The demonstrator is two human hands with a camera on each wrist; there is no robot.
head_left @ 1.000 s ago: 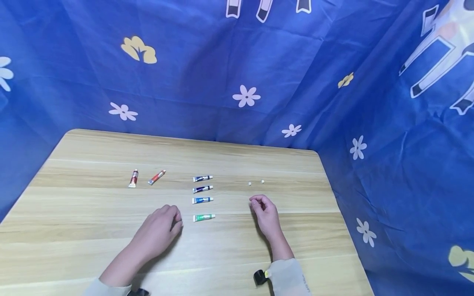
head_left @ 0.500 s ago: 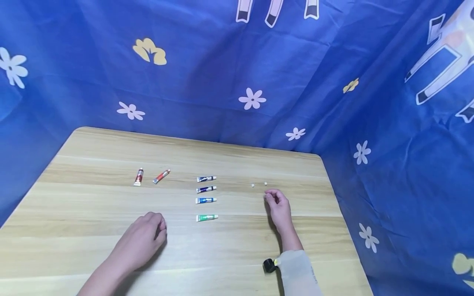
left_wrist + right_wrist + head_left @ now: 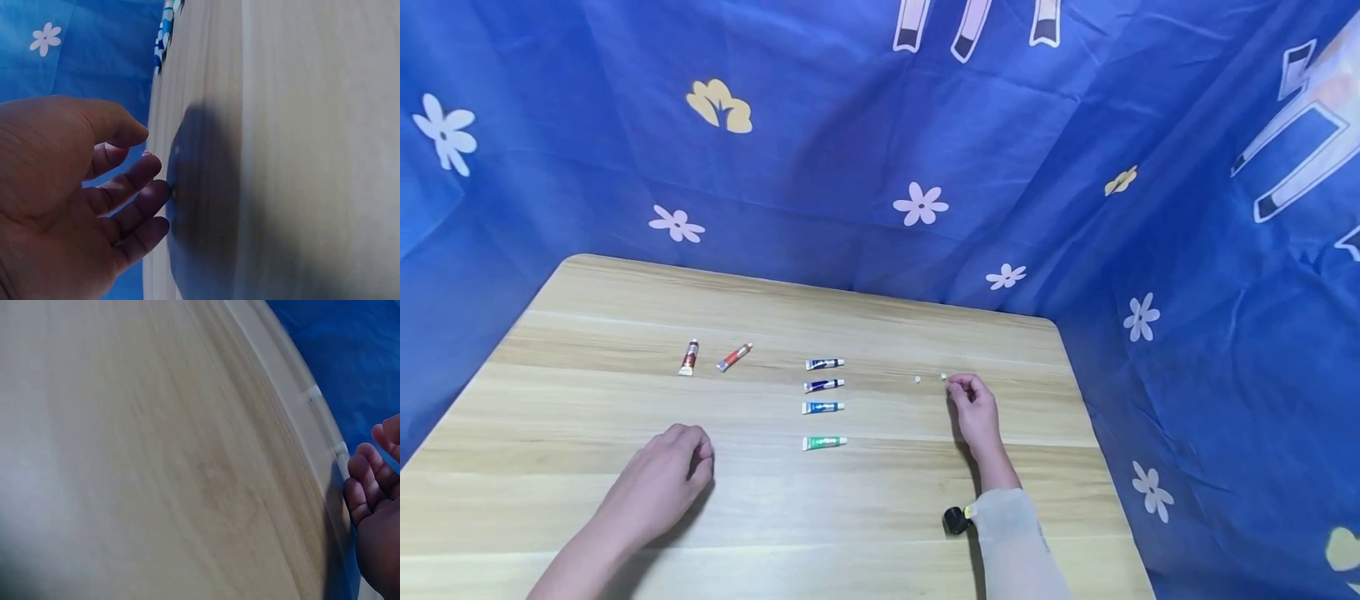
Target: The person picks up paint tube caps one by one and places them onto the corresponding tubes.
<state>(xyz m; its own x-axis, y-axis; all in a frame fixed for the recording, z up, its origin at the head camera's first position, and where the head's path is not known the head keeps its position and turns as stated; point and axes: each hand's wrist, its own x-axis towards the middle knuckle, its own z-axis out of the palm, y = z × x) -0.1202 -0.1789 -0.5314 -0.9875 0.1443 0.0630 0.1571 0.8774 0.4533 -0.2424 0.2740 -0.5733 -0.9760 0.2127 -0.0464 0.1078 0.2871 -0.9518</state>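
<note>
My left hand (image 3: 661, 479) hovers over the table at the left, its fingers loosely bent and nothing between them in the left wrist view. Farther right, my right hand (image 3: 977, 417) has thumb and forefinger tips close together, right beside a small white cap (image 3: 943, 377); I cannot tell whether they pinch something. Another white cap (image 3: 917, 380) lies to its left. Between the hands is a column of small paint tubes: a dark blue tube (image 3: 824, 364), a violet tube (image 3: 824, 386), a blue tube (image 3: 823, 407) and a green tube (image 3: 824, 443).
A dark red paint tube (image 3: 688, 357) and an orange-red paint tube (image 3: 734, 357) lie at the back left of the wooden table (image 3: 760, 533). Blue patterned cloth (image 3: 820, 167) hangs behind the table and along its sides.
My left hand has drawn left, away from the column of tubes. My right hand has moved right and farther back, up to the right-hand cap. The head view has shifted slightly.
</note>
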